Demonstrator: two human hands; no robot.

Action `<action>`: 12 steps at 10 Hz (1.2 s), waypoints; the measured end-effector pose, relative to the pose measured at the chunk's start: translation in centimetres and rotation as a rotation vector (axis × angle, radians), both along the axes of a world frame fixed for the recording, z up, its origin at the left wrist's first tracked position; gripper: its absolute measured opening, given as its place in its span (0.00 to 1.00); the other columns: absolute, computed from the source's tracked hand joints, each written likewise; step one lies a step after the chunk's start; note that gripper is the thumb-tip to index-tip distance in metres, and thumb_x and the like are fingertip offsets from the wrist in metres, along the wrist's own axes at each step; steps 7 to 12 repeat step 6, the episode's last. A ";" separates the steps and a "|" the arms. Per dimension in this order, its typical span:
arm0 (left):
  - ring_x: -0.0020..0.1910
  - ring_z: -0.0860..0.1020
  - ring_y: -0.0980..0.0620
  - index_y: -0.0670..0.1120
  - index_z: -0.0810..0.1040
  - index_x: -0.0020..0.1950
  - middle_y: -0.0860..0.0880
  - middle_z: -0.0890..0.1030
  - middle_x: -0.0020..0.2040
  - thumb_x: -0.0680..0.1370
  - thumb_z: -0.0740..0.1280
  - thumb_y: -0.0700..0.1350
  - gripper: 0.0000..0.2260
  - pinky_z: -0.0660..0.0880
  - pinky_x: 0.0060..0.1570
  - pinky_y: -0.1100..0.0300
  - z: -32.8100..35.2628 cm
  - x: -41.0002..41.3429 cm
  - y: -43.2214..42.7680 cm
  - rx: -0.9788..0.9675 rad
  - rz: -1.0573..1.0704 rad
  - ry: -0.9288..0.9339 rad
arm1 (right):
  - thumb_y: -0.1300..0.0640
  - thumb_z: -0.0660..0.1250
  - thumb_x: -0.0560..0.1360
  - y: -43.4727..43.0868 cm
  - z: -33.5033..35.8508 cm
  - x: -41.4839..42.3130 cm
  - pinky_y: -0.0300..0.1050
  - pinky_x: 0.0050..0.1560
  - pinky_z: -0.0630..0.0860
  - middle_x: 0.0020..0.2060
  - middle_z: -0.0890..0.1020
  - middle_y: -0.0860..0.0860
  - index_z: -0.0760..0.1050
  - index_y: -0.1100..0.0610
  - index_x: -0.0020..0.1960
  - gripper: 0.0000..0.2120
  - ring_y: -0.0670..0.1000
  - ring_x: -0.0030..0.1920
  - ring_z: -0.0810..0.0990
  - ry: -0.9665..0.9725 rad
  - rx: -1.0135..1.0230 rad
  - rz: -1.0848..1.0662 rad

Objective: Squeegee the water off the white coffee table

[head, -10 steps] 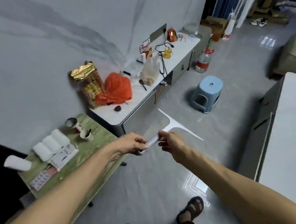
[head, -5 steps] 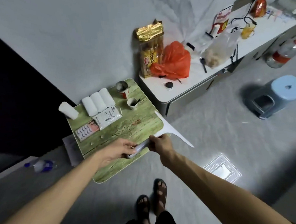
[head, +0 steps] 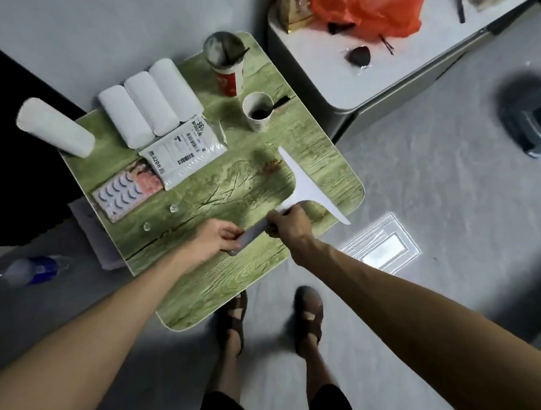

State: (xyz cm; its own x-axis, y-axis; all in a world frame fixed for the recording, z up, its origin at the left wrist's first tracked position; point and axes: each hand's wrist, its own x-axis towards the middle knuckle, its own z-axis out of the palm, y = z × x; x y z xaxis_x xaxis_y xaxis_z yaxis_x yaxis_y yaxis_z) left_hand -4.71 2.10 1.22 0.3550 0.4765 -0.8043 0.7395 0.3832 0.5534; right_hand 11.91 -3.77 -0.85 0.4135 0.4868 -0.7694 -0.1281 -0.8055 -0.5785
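A white squeegee hangs over the right part of a small green wood-grain table, its blade running from the upper left to the lower right. My right hand grips the handle near the blade. My left hand holds the handle's grey end. Both hands are above the table's near half. The white coffee table is not in view.
On the green table lie white paper rolls, a labelled packet, an eyelash tray, a red cup and a paper cup. A white cabinet with an orange bag stands at the upper right. A stool sits right.
My view has swung down and left, from the room towards the green table. The squeegee, still held in both hands, now hangs over that table instead of the floor.
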 end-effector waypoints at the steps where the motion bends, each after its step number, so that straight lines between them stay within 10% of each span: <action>1: 0.48 0.79 0.52 0.36 0.77 0.61 0.43 0.81 0.56 0.70 0.71 0.28 0.20 0.76 0.44 0.69 -4.6 -1.3 1.0 -0.001 -0.014 0.006 | 0.62 0.68 0.73 0.7 -3.8 -1.4 0.36 0.23 0.72 0.37 0.81 0.62 0.75 0.72 0.49 0.13 0.48 0.25 0.77 -0.011 -0.003 -0.045; 4: 0.50 0.80 0.48 0.40 0.80 0.55 0.40 0.83 0.55 0.69 0.71 0.27 0.17 0.75 0.62 0.50 -11.6 -2.7 2.4 0.034 -0.141 0.051 | 0.58 0.67 0.74 0.8 -9.1 -4.2 0.48 0.35 0.80 0.46 0.81 0.60 0.69 0.60 0.51 0.09 0.57 0.40 0.82 -0.028 -0.002 -0.150; 6: 0.54 0.81 0.48 0.45 0.79 0.58 0.46 0.83 0.57 0.72 0.72 0.36 0.15 0.75 0.61 0.51 -9.9 -2.0 3.7 0.168 -0.354 0.160 | 0.56 0.69 0.74 0.1 -7.3 -2.7 0.60 0.46 0.82 0.35 0.81 0.57 0.74 0.59 0.37 0.10 0.56 0.36 0.81 0.025 -0.072 -0.032; 12: 0.54 0.81 0.48 0.45 0.79 0.58 0.46 0.83 0.57 0.72 0.72 0.36 0.15 0.75 0.61 0.51 -9.9 -2.0 3.7 0.168 -0.354 0.160 | 0.56 0.69 0.74 0.1 -7.3 -2.7 0.60 0.46 0.82 0.35 0.81 0.57 0.74 0.59 0.37 0.10 0.56 0.36 0.81 0.025 -0.072 -0.032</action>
